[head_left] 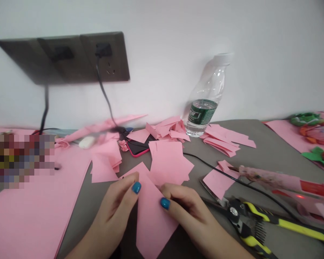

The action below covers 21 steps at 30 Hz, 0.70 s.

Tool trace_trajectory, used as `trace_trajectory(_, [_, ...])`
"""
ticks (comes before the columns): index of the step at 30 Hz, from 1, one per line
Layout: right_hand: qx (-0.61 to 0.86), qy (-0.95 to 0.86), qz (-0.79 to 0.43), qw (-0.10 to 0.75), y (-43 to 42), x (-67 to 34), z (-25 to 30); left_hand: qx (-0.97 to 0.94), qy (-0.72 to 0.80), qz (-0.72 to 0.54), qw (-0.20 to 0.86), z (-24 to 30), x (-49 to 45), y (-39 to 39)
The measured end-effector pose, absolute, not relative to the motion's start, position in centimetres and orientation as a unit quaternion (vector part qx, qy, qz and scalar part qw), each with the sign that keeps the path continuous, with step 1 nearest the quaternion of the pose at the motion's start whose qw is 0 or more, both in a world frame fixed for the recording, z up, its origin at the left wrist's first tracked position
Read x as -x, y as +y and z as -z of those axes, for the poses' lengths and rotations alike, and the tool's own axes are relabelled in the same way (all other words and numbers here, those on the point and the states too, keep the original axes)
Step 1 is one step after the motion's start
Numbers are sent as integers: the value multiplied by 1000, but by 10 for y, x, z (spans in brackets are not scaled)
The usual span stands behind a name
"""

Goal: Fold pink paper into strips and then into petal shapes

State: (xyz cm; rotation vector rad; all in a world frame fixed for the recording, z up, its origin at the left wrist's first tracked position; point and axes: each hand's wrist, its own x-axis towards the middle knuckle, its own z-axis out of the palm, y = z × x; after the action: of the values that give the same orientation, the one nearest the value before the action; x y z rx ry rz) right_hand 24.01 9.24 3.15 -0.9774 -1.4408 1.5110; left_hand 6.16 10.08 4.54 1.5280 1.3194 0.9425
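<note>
Between my two hands is a piece of pink paper (152,223), its pointed lower end toward me. My left hand (118,208) pinches its left edge, the blue-nailed thumb on top. On the opposite edge my right hand (186,208) pinches it the same way, fingers curled beneath. Just beyond the hands lie cut pink paper pieces (167,158), and a smaller stack (104,165) sits to the left. Yellow-and-black pliers (240,216) rest right of my right hand. Behind them is a pink glue gun (286,180) with a small red light glowing.
A tilted water bottle (203,104) leans against the wall beside more paper slips (224,138). A phone (137,148) lies partly under paper. Large pink sheets (37,216) cover the left side. Cords run from the wall socket (110,61), and a black cable (213,167) crosses the table. Colourful crafts (318,129) lie far right.
</note>
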Motion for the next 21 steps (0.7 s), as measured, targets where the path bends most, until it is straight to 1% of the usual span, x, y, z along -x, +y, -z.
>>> trace_trajectory(3, [390, -570, -599, 406, 93, -240, -31, -639, 521, -346, 448, -46, -62, 103])
trace_trajectory(9, [398, -575, -608, 377, 92, -244, -34, -652, 513, -344, 439, -48, -62, 104])
trace_trajectory(16, [396, -559, -608, 401, 90, -241, -27, -718, 429, -247, 489, -45, -67, 101])
trace_trajectory(21, [390, -569, -590, 419, 88, -238, -22, -709, 423, -260, 501, -48, -69, 101])
